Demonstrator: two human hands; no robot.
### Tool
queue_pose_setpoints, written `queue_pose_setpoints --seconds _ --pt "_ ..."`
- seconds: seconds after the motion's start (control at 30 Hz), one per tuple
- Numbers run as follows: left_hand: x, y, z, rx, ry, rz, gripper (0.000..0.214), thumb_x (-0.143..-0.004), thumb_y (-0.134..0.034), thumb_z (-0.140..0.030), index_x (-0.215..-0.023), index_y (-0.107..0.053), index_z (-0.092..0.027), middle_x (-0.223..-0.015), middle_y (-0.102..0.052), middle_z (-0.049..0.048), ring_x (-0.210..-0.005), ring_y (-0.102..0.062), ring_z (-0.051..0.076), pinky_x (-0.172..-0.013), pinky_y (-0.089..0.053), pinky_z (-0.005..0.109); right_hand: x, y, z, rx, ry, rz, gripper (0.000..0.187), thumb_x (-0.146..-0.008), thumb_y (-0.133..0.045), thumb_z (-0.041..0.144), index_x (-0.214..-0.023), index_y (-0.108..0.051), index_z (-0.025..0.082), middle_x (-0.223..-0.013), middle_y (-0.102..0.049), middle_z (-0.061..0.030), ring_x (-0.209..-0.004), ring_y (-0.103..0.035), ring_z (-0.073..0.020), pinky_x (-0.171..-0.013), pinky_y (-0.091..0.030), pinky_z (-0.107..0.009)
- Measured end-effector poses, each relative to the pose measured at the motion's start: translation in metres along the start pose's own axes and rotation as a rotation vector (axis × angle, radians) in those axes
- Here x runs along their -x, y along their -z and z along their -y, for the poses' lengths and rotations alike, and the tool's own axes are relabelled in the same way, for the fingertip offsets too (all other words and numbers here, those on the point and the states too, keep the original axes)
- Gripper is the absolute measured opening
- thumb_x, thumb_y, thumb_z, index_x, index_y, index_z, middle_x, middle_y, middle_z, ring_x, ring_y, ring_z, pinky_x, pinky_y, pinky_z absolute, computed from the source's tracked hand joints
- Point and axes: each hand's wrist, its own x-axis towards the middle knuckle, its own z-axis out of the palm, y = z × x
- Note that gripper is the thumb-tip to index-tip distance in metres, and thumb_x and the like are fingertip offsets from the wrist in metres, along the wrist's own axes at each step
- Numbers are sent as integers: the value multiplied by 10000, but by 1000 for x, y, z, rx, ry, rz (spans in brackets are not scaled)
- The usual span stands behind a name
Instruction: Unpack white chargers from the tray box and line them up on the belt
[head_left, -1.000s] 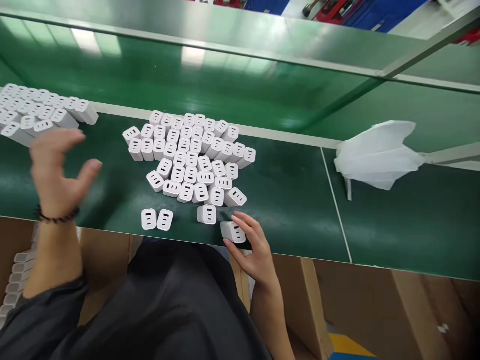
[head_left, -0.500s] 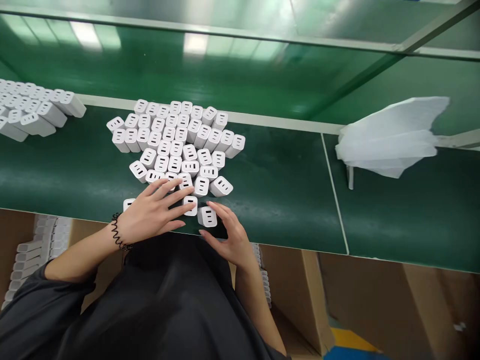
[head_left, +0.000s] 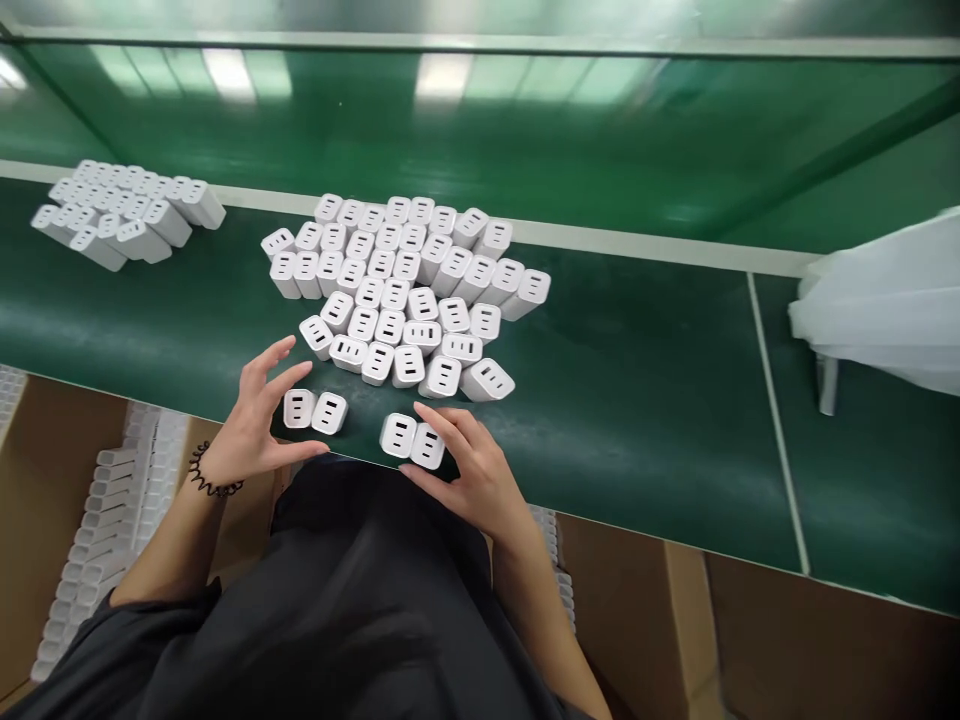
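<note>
Several white chargers [head_left: 390, 327] with slotted port faces stand upright in a loose cluster on the green bench top. Nearer the bench edge, two chargers [head_left: 329, 413] stand side by side. My left hand [head_left: 262, 415] curves around their left side, fingers and thumb spread wide, with no grip visible. A second pair stands a little to the right: one charger [head_left: 397, 435] on the left, touching the other charger [head_left: 427, 446]. Around that right one my right hand [head_left: 469, 465] closes, thumb at the near side and index finger at the far side; its palm side is hidden.
Another group of white chargers [head_left: 124, 215] stands at the far left. A white sheet-like piece [head_left: 885, 300] hangs at the right. A green panel [head_left: 480, 130] rises behind the bench. Below the edge are cardboard boxes [head_left: 630, 590] and stacked white parts [head_left: 97, 550].
The view has shifted rightward. My left hand has drawn back from the cluster's front to the left pair, now two chargers. My right hand's chargers have moved left and now touch.
</note>
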Motion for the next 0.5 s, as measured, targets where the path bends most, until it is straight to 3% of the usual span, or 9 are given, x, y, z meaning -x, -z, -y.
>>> queue_pose_setpoints --seconds 0.07,0.17,0.27,0.5 --pt "7 -4 9 87 32 -21 995 -720 -802 -495 -1505 -225 -289 -1554 -216 175 -1415 -292 368 -1114 -360 589 -5 -3 1 31 20 10 655 -884 -685 397 -1449 -381 263 -1134 -557 -100 -966 -611 -260 -797 -544 -404" --pt "10 -15 15 216 32 18 937 -733 -804 -452 -1476 -266 -262 -1487 -329 183 -1379 -355 348 -1095 -389 579 -15 -8 3 63 54 -2 564 -878 -694 395 -1374 -471 247 -1116 -567 -92 -910 -626 -242 -764 -550 -379" --pt "8 -25 12 334 7 73 839 -795 -768 -359 -1462 -273 -248 -1424 -418 180 -1340 -410 312 -1074 -425 539 -25 -13 7 67 83 2 473 -890 -679 367 -1314 -517 237 -1096 -592 -82 -912 -638 -237 -764 -554 -367" --pt "-1 -38 7 515 -71 125 709 -866 -672 -252 -1439 -255 -250 -1392 -421 178 -1343 -402 303 -1070 -423 515 -34 -26 8 52 91 -43 479 -878 -691 375 -1301 -519 231 -1077 -630 -81 -903 -656 -240 -751 -557 -365"
